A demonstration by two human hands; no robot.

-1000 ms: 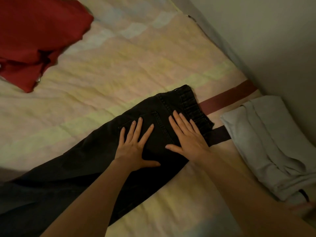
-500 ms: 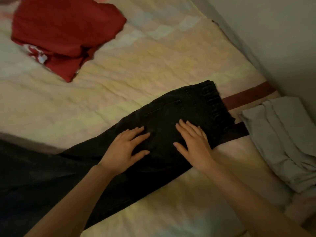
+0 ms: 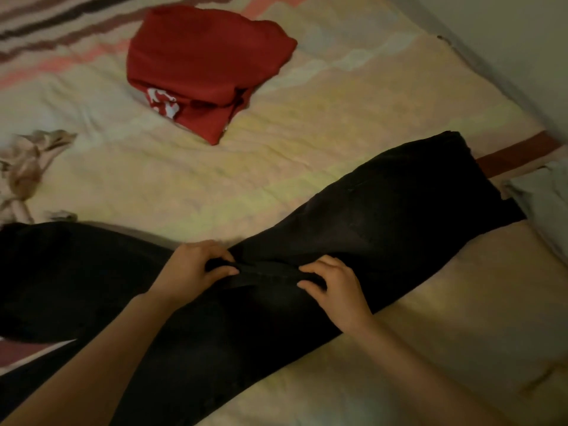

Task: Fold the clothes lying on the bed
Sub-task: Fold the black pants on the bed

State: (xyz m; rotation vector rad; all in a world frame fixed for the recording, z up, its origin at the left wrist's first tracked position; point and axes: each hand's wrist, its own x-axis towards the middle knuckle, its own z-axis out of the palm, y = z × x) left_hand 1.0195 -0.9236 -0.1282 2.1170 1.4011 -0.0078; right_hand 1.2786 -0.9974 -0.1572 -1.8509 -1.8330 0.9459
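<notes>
A pair of black jeans (image 3: 384,216) lies stretched diagonally across the bed, waistband at the upper right, legs running off to the lower left. My left hand (image 3: 192,269) and my right hand (image 3: 335,285) sit side by side at the jeans' middle, each pinching a raised ridge of the black fabric between curled fingers and thumb. A red garment (image 3: 199,63) with white print lies crumpled at the far side of the bed.
The bed (image 3: 307,142) carries a pale patchwork quilt. A grey folded garment (image 3: 547,204) rests at the right edge near the wall (image 3: 507,32). A crumpled beige patterned cloth (image 3: 24,167) lies at the left edge.
Both hands slid from lying flat near the jeans' waistband down toward the legs, and their fingers have curled to pinch up a fold of fabric. The view has shifted left.
</notes>
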